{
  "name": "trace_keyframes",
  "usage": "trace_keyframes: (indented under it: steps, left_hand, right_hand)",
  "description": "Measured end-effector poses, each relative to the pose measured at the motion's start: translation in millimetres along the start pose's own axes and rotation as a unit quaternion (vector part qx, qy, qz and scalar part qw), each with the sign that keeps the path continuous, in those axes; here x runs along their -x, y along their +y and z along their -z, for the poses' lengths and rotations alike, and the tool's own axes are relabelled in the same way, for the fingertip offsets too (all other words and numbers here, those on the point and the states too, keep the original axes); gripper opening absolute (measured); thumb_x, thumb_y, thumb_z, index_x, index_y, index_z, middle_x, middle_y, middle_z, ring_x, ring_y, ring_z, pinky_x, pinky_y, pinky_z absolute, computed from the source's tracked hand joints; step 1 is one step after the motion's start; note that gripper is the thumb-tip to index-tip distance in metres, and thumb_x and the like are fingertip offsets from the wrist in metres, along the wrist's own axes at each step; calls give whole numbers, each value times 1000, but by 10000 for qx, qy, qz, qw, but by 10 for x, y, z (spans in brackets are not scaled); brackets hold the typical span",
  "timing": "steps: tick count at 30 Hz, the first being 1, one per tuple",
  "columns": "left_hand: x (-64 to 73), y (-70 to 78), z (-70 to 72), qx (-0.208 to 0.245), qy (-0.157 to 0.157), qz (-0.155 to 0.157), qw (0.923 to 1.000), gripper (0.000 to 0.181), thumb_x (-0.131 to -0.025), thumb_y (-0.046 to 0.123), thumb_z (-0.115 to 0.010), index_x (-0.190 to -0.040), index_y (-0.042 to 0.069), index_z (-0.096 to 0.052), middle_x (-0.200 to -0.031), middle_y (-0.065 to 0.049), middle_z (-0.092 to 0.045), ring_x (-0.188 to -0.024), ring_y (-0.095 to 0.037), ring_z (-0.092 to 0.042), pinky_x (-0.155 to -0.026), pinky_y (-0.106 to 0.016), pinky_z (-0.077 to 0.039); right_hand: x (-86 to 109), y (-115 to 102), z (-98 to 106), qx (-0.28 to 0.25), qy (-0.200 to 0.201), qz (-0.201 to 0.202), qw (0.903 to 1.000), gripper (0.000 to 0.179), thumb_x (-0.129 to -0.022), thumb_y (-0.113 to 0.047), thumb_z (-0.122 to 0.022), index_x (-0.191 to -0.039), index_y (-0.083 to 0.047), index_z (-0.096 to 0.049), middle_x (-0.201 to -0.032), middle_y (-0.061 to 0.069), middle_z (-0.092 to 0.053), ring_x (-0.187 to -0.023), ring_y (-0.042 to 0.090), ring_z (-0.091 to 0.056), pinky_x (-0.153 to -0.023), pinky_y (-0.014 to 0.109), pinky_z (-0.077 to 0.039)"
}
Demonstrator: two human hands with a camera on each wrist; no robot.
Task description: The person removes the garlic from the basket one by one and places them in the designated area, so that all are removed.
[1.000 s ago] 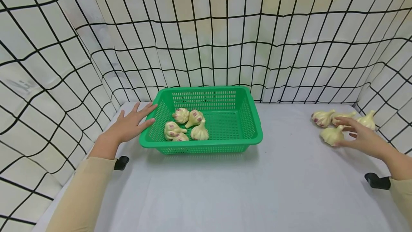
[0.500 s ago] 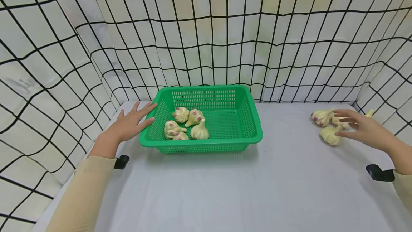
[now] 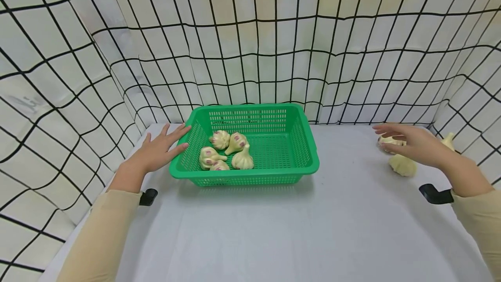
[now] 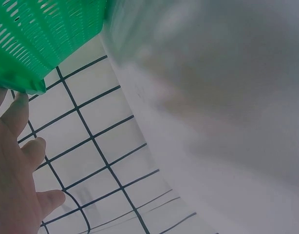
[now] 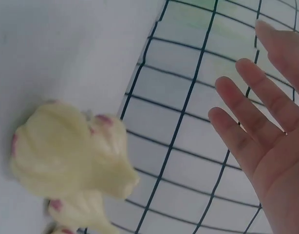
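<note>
My left hand (image 3: 158, 149) rests with spread, straight fingers on the left rim of a green plastic basket (image 3: 250, 176). Inside the basket, toward its left side, lie several garlic bulbs (image 3: 243, 158). On the right, my right hand (image 3: 419, 145) hovers over another group of garlic bulbs (image 3: 403, 166) on the table, partly hiding them. Nothing is between its fingers, which look extended and apart from the bulbs in the right wrist view, where a pale garlic bulb (image 5: 52, 151) sits in front of others.
A white cloth covers the table (image 3: 250, 234). Black netting (image 3: 258, 55) over white walls encloses the back and both sides. Each wrist wears a small black camera mount, such as the right mount (image 3: 434, 195).
My right hand has let go of the pale garlic bulb, lifted away and moved left over the group. The bulb stays on the table. My left hand has not moved.
</note>
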State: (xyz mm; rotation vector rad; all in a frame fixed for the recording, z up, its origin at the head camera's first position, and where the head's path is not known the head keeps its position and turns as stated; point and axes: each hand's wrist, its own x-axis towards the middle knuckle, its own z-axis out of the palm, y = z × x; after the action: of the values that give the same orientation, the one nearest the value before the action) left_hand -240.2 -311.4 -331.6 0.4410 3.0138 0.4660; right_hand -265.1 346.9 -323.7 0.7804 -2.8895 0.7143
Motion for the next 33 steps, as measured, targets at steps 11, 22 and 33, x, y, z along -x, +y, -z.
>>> trace_keyframes:
  steps: [11,22,33]
  left_hand:
    - [-17,20,5,-121,3,48,9999,69,-108,54,-39,-166,20,-21,-171,-9,-12,-154,-44,7,-112,-76,11]
    - [-16,22,-5,-183,-14,88,9998,68,-109,51,-40,-166,19,-21,-171,-11,-13,-154,-45,7,-111,-77,11]
    - [-15,20,-7,-183,10,100,9998,69,-108,54,-39,-166,19,-21,-171,-12,-14,-154,-44,7,-111,-76,11]
  right_hand:
    - [-253,-386,-97,-396,407,201,9982,36,-101,-13,-67,-137,-8,-64,-129,9,-68,-115,30,-65,-91,8,-43]
    - [-580,-620,-349,-841,479,1078,9895,32,-101,-7,-66,-133,-1,-64,-125,14,-69,-111,33,-67,-94,18,-51]
    - [-825,-885,-613,-1628,259,1159,9795,32,-102,-7,-65,-133,-2,-65,-126,13,-69,-115,27,-66,-95,20,-50]
